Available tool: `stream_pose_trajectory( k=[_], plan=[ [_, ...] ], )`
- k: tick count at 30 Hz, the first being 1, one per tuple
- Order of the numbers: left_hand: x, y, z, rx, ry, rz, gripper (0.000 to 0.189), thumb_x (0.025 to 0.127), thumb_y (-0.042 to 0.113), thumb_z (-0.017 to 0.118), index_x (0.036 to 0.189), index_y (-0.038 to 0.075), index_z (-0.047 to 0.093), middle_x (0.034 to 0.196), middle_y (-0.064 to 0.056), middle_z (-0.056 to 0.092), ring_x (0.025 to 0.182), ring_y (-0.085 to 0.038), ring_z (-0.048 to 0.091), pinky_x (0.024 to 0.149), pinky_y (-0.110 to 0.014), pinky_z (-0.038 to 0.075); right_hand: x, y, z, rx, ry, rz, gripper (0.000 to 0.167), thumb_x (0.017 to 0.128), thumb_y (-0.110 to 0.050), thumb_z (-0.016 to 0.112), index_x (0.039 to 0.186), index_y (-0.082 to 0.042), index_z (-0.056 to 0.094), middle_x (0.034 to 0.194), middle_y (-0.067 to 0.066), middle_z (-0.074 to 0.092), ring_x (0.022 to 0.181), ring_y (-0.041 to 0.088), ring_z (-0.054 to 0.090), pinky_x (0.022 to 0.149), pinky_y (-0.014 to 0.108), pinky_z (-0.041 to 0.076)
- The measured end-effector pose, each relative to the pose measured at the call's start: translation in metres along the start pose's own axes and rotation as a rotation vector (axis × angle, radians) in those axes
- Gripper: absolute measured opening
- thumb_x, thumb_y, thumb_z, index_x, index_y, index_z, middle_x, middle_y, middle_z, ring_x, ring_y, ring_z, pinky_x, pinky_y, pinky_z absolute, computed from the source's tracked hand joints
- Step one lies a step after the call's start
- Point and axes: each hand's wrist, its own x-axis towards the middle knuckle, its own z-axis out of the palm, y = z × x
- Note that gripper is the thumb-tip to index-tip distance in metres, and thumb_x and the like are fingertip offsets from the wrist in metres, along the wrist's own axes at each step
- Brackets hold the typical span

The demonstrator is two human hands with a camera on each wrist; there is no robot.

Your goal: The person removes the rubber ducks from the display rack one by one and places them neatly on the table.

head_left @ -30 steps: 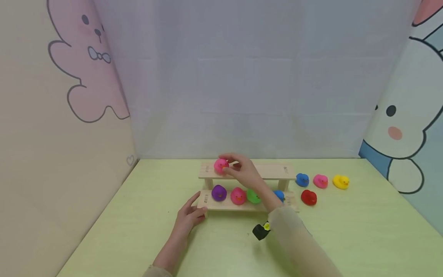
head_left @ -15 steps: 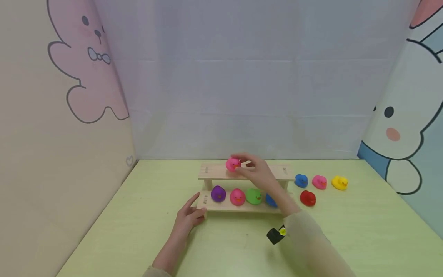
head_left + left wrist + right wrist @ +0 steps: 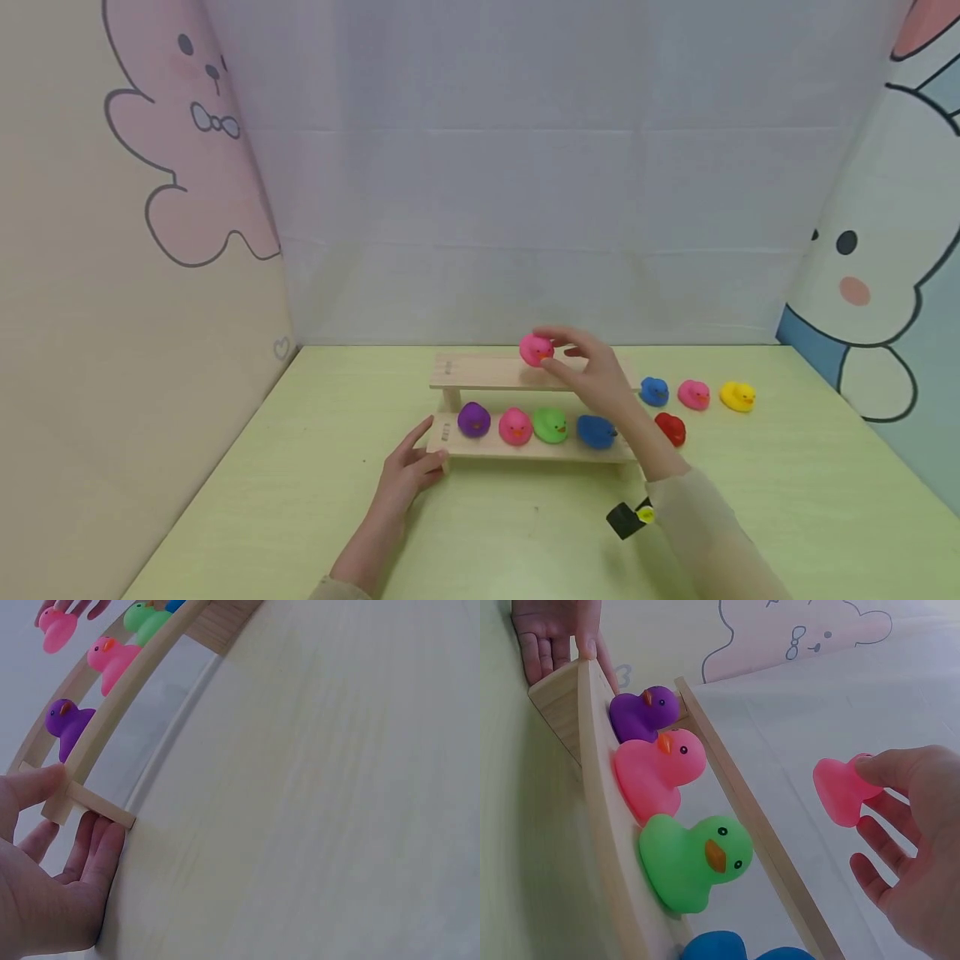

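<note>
The right grip (image 3: 598, 379) was parted by roughly the width of a duck's head and pinched a bright pink, rounded, rubber-like toy duck (image 3: 535, 350). The held duck was raised off the pale wooden upper board (image 3: 483, 372), which ran below the grip. Lower and to the left, the left grip (image 3: 407, 475) held the end of the pale wooden lower board (image 3: 517, 451), thumb at its edge. From beside the left grip to below the right grip, that board carried a purple rubber-like duck (image 3: 474, 420), a second pink duck (image 3: 515, 427), a green duck (image 3: 551, 425) and a blue duck (image 3: 596, 432).

The step in hand was judged to be setting the held duck on the upper board. Recommended handling:

1. The left grip needed to act as a firm brace.
2. The duck's base needed to be level and centred across the board's depth before a slow, straight descent.
3. A light pinch was probably sufficient; squeezing risked turning the toy.
4. Release was advisable only after full base contact.
5. The right forearm needed clearance above the blue duck.
</note>
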Motion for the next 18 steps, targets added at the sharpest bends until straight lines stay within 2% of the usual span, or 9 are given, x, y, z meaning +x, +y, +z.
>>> stream_pose_trajectory(
  k=[4,13,18],
  plan=[
    [0.002,-0.002,0.0,-0.006,-0.003,0.003,0.068,0.09,0.018,0.071,0.151,0.02,0.042,0.101,-0.007,0.061,0.084,-0.015,0.066,0.085,-0.03,0.06,-0.007,0.002,-0.008,-0.013,0.052,-0.012,0.042,0.092,-0.019,0.07,0.133,-0.019,0.061,0.13,0.004,0.064,0.118,0.021,0.055,0.1,0.046,0.048],
    [0.001,-0.001,-0.001,-0.003,0.001,-0.002,0.068,0.09,0.017,0.071,0.151,0.02,0.041,0.103,-0.008,0.061,0.084,-0.014,0.066,0.085,-0.032,0.06,-0.024,0.012,-0.033,-0.092,0.116,-0.016,0.042,0.093,-0.017,0.069,0.134,-0.019,0.061,0.129,0.004,0.064,0.115,0.017,0.053,0.093,0.015,0.043],
    [0.001,-0.001,-0.001,0.001,0.004,-0.013,0.067,0.09,0.017,0.071,0.151,0.021,0.042,0.105,-0.009,0.062,0.084,-0.014,0.066,0.085,-0.032,0.06,-0.035,0.022,-0.047,-0.126,0.16,-0.028,0.043,0.092,-0.015,0.07,0.133,-0.02,0.061,0.127,0.003,0.064,0.111,0.006,0.051,0.091,0.011,0.042]
  ],
)
